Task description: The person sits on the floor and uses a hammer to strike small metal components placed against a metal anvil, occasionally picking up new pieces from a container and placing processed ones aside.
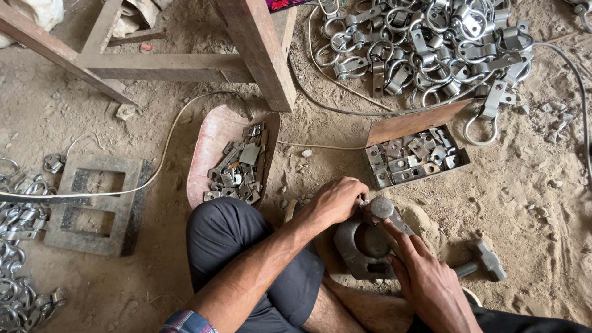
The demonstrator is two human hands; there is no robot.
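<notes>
Two hands on one workpiece, both low over a heavy steel die block (364,250) set in the dirt floor (524,197) between the person's knees. Left hand (336,200) is curled shut, fingers pinching a small metal part at the block's top edge; the part itself is mostly hidden under the fingers. Right hand (425,280) lies alongside the block, fingers extended and pressed against a round-headed steel punch (383,209) that stands at the block's top, probably to steady it. Hammer (484,259) lies on the floor just right of the block, head up, within easy reach of the right hand.

Stock sits in an arc in front: pink tray (206,157) of flat stamped brackets near the left knee, cardboard box (414,154) of similar small clips ahead of the block, pile of finished ring clamps (425,46) further back. More clamps (18,259) at far left, beside a square metal frame (95,203). Wooden bench legs (259,52) stand behind the tray; a white cable (166,145) runs across the floor.
</notes>
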